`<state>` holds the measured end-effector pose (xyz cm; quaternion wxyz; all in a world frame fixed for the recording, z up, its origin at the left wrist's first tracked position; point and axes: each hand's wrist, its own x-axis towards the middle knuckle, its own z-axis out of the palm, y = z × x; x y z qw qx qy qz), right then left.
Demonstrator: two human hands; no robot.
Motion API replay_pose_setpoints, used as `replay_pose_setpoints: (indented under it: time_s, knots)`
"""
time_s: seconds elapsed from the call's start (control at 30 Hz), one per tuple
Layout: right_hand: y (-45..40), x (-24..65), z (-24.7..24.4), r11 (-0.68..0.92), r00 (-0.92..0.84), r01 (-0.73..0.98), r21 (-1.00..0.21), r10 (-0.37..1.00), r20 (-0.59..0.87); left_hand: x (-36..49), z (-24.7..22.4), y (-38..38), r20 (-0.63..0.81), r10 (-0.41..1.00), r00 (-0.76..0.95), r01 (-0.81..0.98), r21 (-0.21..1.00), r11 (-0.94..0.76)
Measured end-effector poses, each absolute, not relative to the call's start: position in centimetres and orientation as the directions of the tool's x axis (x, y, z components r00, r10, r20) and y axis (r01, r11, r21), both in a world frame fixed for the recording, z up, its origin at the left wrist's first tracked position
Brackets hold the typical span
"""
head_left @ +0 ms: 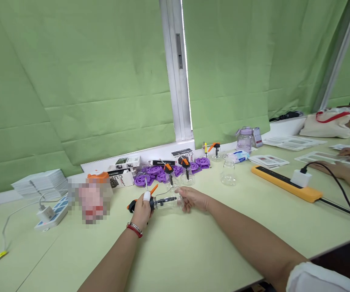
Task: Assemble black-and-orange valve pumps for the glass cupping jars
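Note:
A clear bottle (169,201) lies tilted on its side between my two hands, just above the table. My left hand (141,211), with a white wrap on one finger, is closed round its black and orange trigger top (152,202). A dark tube runs from that top into the bottle. At the bottle's other end, my right hand (191,198) grips the base with bent fingers. Just behind stand two similar bottles with orange and black tops (187,174). Purple wheel-like parts (159,173) lie in a pile near them.
A topless clear jar (228,175) stands to the right, near a yellow power strip (287,182) with a white plug. Printed boxes (121,178) line the wall. At left are a stack of white leaflets (41,184) and another power strip (59,211). A co-worker's hands (329,167) rest at far right.

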<state>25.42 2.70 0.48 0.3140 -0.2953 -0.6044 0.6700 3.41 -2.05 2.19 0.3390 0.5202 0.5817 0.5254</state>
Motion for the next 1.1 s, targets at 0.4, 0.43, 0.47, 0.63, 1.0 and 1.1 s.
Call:
replay_pose_setpoints:
  time_s: [0.4,0.43,0.47,0.63,1.0,1.1]
  knots:
    - [3.0,25.7,0.5,-0.007,-0.609,-0.116,-0.993,0.791,0.066,3.4,2.3,-2.1,0.170,0.959,-0.228,0.275,0.956,-0.104]
    - [3.1,25.5,0.2,-0.044,-0.612,-0.092,-0.995,0.791,0.022,3.5,2.3,-2.2,0.176,0.961,-0.215,0.290,0.951,-0.109]
    - [3.3,25.3,0.0,-0.077,-0.611,-0.067,-0.995,0.791,-0.020,3.5,2.3,-2.2,0.179,0.962,-0.205,0.300,0.947,-0.112]
    - [3.3,25.7,0.1,-0.117,-0.616,-0.041,-0.992,0.785,-0.067,3.3,2.2,-2.0,0.164,0.965,-0.204,0.285,0.953,-0.102]
    - [2.9,25.5,0.6,-0.118,-0.632,-0.024,-0.993,0.771,-0.077,3.2,1.9,-1.8,0.197,0.962,-0.191,0.247,0.958,-0.147]
    - [3.0,25.8,0.7,-0.111,-0.621,-0.038,-0.993,0.781,-0.064,3.2,2.2,-1.9,0.170,0.964,-0.206,0.256,0.960,-0.115]
